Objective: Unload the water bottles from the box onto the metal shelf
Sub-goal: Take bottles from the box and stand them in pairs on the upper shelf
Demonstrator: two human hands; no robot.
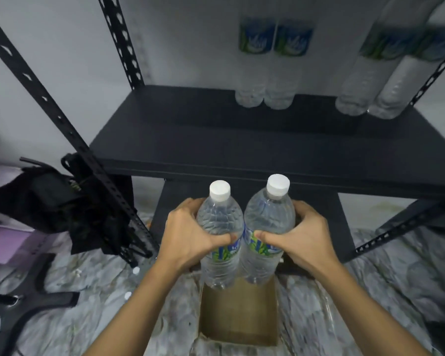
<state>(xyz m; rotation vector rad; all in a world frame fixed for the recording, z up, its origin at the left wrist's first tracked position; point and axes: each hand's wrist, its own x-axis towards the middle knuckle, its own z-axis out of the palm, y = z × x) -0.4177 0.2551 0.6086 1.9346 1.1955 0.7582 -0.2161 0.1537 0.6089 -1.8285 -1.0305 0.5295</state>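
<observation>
Head view: I hold two bottles upright, side by side and touching, over the far end of the open box (238,317). The box's bare cardboard bottom shows below them.

My left hand (190,232) grips the left bottle (220,227) from its outer side. The fingers curl round the shoulder and the thumb presses on the label. My right hand (301,232) grips the right bottle (269,219) the same way from the other side. My two thumb tips lie near each other, by the line where the bottles meet. Both bottles are clear with white caps, and the right cap sits a little higher than the left.

The shelf (216,140) is a dark board straight ahead of my hands. Its front lip lies just past the caps.

Four bottles stand on the shelf. The back bottles (251,93) touch each other at the middle of the rear edge. The corner bottles (355,98) touch each other at the right rear.

A black bag (49,196) lies against the left front post (62,119). The box sits on a marbled grey sheet (88,304) on the floor.
</observation>
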